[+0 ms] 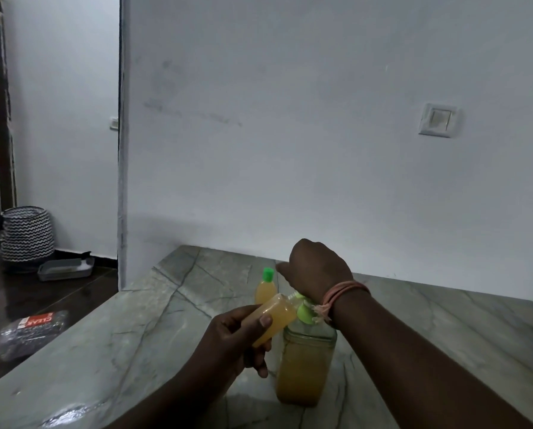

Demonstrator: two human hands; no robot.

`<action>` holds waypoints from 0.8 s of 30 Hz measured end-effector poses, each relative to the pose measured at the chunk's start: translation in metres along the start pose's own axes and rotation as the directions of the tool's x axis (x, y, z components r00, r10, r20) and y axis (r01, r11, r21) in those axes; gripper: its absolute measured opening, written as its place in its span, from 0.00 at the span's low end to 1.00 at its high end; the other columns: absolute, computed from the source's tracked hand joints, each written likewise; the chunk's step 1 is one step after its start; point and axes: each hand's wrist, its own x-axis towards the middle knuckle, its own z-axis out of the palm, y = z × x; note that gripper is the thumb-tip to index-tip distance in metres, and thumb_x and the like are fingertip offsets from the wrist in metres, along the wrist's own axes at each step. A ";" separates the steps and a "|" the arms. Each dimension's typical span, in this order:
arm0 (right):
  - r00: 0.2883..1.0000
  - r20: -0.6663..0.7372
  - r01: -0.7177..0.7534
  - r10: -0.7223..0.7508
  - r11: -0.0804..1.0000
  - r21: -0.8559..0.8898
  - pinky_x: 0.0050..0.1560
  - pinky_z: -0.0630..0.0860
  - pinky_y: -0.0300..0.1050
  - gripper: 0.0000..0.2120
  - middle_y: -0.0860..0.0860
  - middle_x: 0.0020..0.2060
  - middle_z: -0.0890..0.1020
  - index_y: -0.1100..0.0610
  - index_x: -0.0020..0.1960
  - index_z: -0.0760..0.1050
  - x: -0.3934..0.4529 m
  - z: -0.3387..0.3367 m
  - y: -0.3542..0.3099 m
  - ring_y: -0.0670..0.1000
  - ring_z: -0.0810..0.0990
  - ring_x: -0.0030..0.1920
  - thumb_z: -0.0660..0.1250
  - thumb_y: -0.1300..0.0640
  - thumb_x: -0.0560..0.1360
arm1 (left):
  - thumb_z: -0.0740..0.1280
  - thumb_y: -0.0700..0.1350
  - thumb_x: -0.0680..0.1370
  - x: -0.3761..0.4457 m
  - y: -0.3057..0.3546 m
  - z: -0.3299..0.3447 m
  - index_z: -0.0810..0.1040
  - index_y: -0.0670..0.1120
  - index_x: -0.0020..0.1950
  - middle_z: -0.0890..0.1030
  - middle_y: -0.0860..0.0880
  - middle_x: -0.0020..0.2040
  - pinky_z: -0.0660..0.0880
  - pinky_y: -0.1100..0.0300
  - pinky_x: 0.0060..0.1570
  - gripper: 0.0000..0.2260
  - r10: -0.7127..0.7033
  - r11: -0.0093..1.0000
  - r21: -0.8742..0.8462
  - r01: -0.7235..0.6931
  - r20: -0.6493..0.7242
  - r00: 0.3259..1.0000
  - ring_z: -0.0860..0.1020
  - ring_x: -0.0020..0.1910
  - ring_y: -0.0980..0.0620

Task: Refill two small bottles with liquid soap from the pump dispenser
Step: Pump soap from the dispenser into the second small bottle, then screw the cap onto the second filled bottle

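**Soap refill, second bottle under the pump**

Head view: grey veined stone countertop [135, 335] runs along a plain white wall [290, 119]. Near its middle stands a tall clear pump dispenser [302, 373] about three-quarters full of amber liquid soap, with a green pump top [304, 312].

The left hand [237, 339] grips a small clear plastic bottle [274, 317], fingers and thumb curled around it. This bottle is tilted, uncapped, its open neck touching or just beside the pump's nozzle. It looks nearly full of amber soap.

The right hand [316, 267] rests on the pump head, wrist bent down over it; a pink thread band [342, 294] circles the wrist. Its fingers are hidden, so I cannot tell how far they are curled.

Just behind stands another small soap-filled bottle with a green cap [266, 287], upright on the countertop.

By my judgement, one bottle is finished and closed. The held bottle seems almost filled; topping up and capping remain.

On the dark floor at left sit a zigzag-patterned basket [26, 233] and a grey tray [64, 269].
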 end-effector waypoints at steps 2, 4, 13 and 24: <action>1.000 0.002 0.003 -0.003 1.000 -0.017 0.37 0.70 0.43 0.16 0.50 0.33 0.75 0.53 0.32 0.67 -0.001 -0.001 -0.002 0.54 0.77 0.37 0.65 0.45 0.73 | 0.71 0.49 0.74 -0.001 0.001 0.000 0.81 0.42 0.61 0.79 0.41 0.35 0.77 0.55 0.28 0.18 -0.017 1.000 0.006 0.017 -0.009 1.000 0.76 0.29 0.47; 1.000 0.024 0.013 -0.013 1.000 -0.027 0.38 0.70 0.43 0.17 0.50 0.34 0.76 0.53 0.33 0.67 0.000 -0.004 -0.003 0.55 0.78 0.38 0.65 0.44 0.73 | 0.73 0.50 0.74 -0.003 0.003 0.002 0.80 0.42 0.61 0.80 0.41 0.36 0.78 0.55 0.29 0.20 -0.026 1.000 -0.004 0.026 0.000 1.000 0.77 0.30 0.47; 0.999 -0.033 -0.004 0.003 1.000 -0.023 0.38 0.70 0.43 0.17 0.50 0.34 0.77 0.53 0.33 0.67 0.001 0.000 -0.002 0.54 0.77 0.37 0.65 0.44 0.73 | 0.76 0.54 0.70 0.001 -0.002 -0.002 0.81 0.42 0.61 0.80 0.41 0.37 0.78 0.55 0.31 0.24 -0.018 1.000 -0.007 0.018 0.044 0.999 0.78 0.30 0.47; 0.997 0.040 -0.067 0.059 0.969 0.237 0.42 0.79 0.46 0.20 0.51 0.30 0.82 0.57 0.33 0.79 0.004 -0.003 0.007 0.52 0.81 0.34 0.63 0.41 0.70 | 0.78 0.53 0.68 0.002 0.001 -0.003 0.86 0.48 0.56 0.81 0.39 0.39 0.78 0.54 0.31 0.19 -0.048 0.995 -0.088 0.055 0.079 0.996 0.77 0.31 0.46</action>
